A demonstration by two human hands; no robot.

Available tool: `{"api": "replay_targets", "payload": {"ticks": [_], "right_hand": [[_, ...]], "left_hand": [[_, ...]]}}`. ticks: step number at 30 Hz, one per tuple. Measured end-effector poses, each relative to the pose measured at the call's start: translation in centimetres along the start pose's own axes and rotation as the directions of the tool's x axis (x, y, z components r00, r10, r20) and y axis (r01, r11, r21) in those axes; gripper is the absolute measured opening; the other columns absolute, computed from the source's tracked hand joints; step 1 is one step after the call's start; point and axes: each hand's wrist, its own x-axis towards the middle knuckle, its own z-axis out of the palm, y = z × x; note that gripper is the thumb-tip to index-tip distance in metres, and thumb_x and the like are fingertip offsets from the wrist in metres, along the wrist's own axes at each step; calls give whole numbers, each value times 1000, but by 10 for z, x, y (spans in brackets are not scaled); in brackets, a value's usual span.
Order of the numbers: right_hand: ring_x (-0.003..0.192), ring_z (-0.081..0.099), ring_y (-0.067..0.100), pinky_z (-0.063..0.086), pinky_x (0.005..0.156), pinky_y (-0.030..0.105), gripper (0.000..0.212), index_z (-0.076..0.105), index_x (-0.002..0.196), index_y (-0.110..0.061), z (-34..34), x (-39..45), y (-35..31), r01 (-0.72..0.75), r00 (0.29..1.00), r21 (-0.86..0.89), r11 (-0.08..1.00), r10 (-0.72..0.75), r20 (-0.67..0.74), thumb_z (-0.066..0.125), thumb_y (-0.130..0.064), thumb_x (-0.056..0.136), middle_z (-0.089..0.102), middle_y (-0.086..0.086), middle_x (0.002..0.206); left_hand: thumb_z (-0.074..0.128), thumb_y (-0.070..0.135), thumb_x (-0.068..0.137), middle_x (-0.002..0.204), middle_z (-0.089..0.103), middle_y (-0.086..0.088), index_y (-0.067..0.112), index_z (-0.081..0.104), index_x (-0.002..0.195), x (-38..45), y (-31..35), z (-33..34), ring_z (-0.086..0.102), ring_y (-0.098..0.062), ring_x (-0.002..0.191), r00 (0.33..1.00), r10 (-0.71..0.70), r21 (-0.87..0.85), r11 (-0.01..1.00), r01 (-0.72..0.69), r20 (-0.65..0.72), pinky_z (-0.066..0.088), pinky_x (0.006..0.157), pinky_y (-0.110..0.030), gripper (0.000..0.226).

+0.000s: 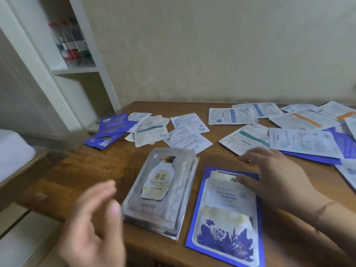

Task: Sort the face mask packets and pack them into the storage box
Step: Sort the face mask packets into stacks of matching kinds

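Left hand (pixel 92 224) motion-blurred, wrist cut off at near edge, right hand (pixel 277 176) fingertips blurred, covering far right corner of blue packet (pixel 225 214), far-right packets (pixel 346 170) cut off by right edge, small print on scattered packets (pixel 185 135) unreadable, shelf bottles (pixel 71 43) blurred

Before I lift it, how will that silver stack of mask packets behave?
The silver stack will probably fan apart: its edges already sit uneven. The glossy foil looks slippery, so the packets may slide off each other. Thin and flat, each packet likely flexes, so grip both long sides.
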Motion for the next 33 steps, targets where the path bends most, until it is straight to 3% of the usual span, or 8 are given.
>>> {"api": "replay_targets", "payload": {"ticks": [3, 9, 14, 18, 22, 25, 29, 33], "right_hand": [[111, 58, 18, 49, 70, 28, 67, 53, 132, -35, -13, 26, -19, 389, 918, -94, 916, -395, -45, 50, -72, 77, 62, -11, 125], [115, 54, 19, 48, 77, 31, 111, -9, 152, -37, -11, 91, -62, 538, 825, -181, 823, -470, 314, 66, -66, 75, 53, -8, 139], [100, 62, 26, 40, 70, 31, 117, -8, 151, -40, -4, 108, -80, 618, 759, -195, 762, -512, 403, 75, -60, 71, 65, 3, 120], [101, 60, 26, 42, 72, 31, 113, 4, 152, -42, -3, 109, -82, 611, 748, -146, 778, -508, 426, 79, -57, 68, 64, 6, 119], [82, 48, 24, 35, 68, 29, 104, 17, 149, -39, -6, 108, -86, 613, 754, -174, 771, -504, 421, 79, -56, 68, 63, 6, 108], [78, 45, 24, 34, 67, 29, 100, 21, 147, -38, -4, 108, -87, 609, 757, -176, 773, -500, 422, 80, -55, 68, 61, 5, 102], [111, 57, 24, 49, 87, 36, 114, -1, 149, -48, -1, 109, -71, 542, 761, -68, 838, -455, 462, 80, -52, 69, 57, 2, 134], [135, 39, 10, 35, 110, 31, 114, 0, 149, -50, -24, 104, -48, 332, 718, 230, 915, -403, 568, 80, -52, 68, 36, -17, 151]], "left_hand": [[40, 57, 98, 118, 66, 8, 22, 60, 120, 40, -30, 4, 61, -20, 115, 876, -475, -260, 838, 480, 84, 51, 89, -24, 46], [38, 63, 92, 126, 60, 15, 28, 51, 137, 86, -24, 33, 55, -3, 109, 628, -533, -14, 756, 655, 567, 42, 97, -28, 58], [37, 56, 96, 68, 61, 42, 45, 56, 94, 81, -14, 44, 56, 26, 72, 650, -491, -47, 776, 629, 581, 42, 75, -17, 22], [42, 67, 89, 97, 70, 29, 47, 59, 108, 79, -21, 47, 61, 5, 106, 635, -487, -85, 751, 655, 599, 48, 100, -33, 32], [41, 100, 56, 142, 54, 13, 39, 39, 145, 79, -25, 49, 52, -9, 129, 628, -523, -41, 748, 662, 576, 42, 110, -43, 108], [35, 102, 55, 147, 50, 10, 38, 30, 150, 80, -17, 50, 48, -12, 132, 644, -532, 18, 778, 628, 550, 39, 112, -45, 115], [35, 88, 75, 156, 32, 17, 45, 9, 154, 66, -11, 33, 32, -11, 144, 729, -428, 66, 881, 468, 534, 28, 117, -41, 94], [69, 90, 39, 155, -7, 40, 71, -11, 137, 32, -17, -10, 0, 13, 144, 708, -216, 113, 975, 190, 672, 17, 120, -37, 128]]}}
